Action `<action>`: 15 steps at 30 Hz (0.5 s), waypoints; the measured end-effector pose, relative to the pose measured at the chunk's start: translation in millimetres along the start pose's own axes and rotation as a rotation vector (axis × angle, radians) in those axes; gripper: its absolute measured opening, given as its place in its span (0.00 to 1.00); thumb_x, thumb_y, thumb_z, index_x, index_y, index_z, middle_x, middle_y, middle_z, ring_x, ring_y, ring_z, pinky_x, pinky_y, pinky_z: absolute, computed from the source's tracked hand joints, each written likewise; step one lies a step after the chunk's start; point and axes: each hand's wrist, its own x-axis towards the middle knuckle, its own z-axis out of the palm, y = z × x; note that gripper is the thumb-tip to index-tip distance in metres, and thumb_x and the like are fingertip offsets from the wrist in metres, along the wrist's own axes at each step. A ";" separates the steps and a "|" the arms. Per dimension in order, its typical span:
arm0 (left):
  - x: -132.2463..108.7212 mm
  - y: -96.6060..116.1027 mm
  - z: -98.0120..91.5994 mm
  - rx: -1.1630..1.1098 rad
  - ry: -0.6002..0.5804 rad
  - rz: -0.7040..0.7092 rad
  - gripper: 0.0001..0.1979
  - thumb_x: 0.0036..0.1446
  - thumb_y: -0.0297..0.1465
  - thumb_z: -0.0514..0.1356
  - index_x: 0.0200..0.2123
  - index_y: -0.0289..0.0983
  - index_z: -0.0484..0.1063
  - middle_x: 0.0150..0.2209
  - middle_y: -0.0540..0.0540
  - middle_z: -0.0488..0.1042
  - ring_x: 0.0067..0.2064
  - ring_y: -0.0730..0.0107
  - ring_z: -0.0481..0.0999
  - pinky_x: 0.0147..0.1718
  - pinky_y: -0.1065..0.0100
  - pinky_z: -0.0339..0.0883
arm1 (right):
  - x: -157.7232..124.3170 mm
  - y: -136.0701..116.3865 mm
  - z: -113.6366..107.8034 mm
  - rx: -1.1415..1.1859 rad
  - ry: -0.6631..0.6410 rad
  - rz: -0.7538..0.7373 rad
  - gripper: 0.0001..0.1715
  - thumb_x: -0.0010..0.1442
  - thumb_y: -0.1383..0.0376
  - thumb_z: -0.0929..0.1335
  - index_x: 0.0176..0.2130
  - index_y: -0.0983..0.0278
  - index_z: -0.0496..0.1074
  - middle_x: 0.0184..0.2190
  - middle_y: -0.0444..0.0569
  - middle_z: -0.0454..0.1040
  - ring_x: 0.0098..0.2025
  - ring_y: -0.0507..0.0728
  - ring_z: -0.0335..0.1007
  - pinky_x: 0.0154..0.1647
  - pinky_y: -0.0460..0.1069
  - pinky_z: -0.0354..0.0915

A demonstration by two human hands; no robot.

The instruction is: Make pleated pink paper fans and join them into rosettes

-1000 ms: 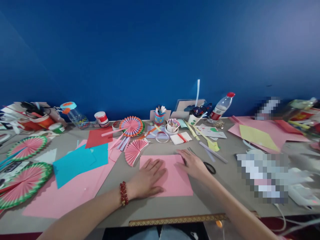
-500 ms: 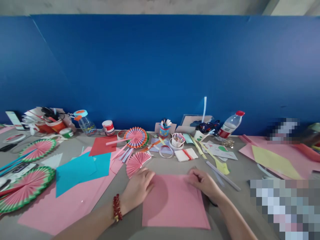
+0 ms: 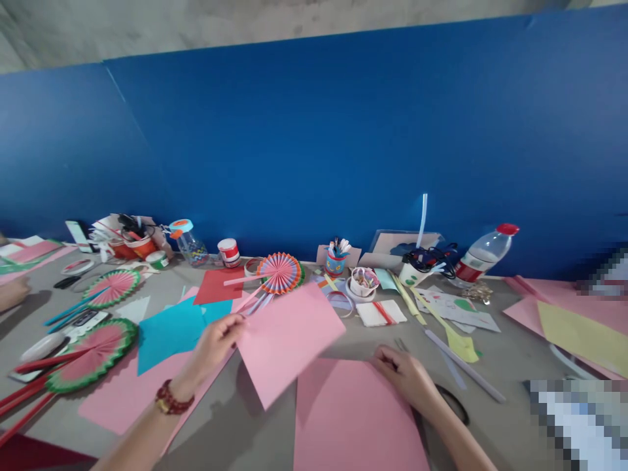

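Note:
My left hand (image 3: 220, 340), wearing a red bead bracelet, pinches a pink sheet of paper (image 3: 292, 340) by its left corner. The sheet is lifted and tilted above the table. My right hand (image 3: 400, 373) has curled fingers on the upper right corner of another pink sheet (image 3: 353, 418), which lies flat; its fingertips are partly hidden. Black-handled scissors (image 3: 455, 400) lie partly under my right hand and forearm. Behind the raised sheet is an orange and purple pleated paper fan (image 3: 281, 273).
Blue paper (image 3: 169, 337) and pleated fans (image 3: 95, 356) lie at left. Along the blue partition (image 3: 294, 144) stand a jar (image 3: 228, 252), a pen cup (image 3: 335, 263), a white cup (image 3: 415, 271) and a plastic bottle (image 3: 483, 256). Another person's hand (image 3: 12, 293) is at the far left.
My left hand has lifted one pink sheet off the other and carried it up and left. My right hand stays at the lower sheet's corner. The view has shifted, uncovering the scissors' handle.

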 end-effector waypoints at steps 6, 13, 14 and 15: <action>36.1 -44.6 -50.1 -0.164 0.385 -0.186 0.22 0.45 0.51 0.64 0.31 0.38 0.74 0.27 0.52 0.70 0.29 0.69 0.70 0.27 0.71 0.65 | 2.7 4.3 7.9 -0.074 0.001 0.021 0.21 0.64 0.51 0.61 0.25 0.61 0.64 0.19 0.41 0.65 0.24 0.54 0.64 0.26 0.46 0.56; 59.3 -59.0 -55.3 -0.101 0.292 -0.251 0.22 0.42 0.49 0.65 0.33 0.38 0.77 0.32 0.48 0.75 0.30 0.67 0.73 0.25 0.70 0.67 | 2.0 5.5 6.5 -0.003 0.011 0.034 0.19 0.63 0.53 0.62 0.26 0.61 0.62 0.20 0.41 0.63 0.24 0.53 0.61 0.27 0.46 0.55; 59.4 -59.1 -58.2 -0.077 0.275 -0.253 0.21 0.42 0.48 0.65 0.33 0.37 0.77 0.32 0.48 0.75 0.30 0.67 0.73 0.25 0.71 0.67 | 1.3 4.1 4.8 0.006 0.000 0.028 0.17 0.63 0.55 0.62 0.26 0.61 0.63 0.20 0.41 0.63 0.25 0.53 0.61 0.27 0.46 0.55; 58.7 -59.4 -61.9 -0.052 0.269 -0.258 0.21 0.42 0.48 0.65 0.34 0.37 0.77 0.31 0.48 0.75 0.30 0.66 0.73 0.25 0.71 0.66 | 0.6 2.7 2.8 0.018 -0.012 0.015 0.14 0.62 0.57 0.62 0.28 0.61 0.64 0.21 0.41 0.64 0.25 0.53 0.62 0.28 0.46 0.55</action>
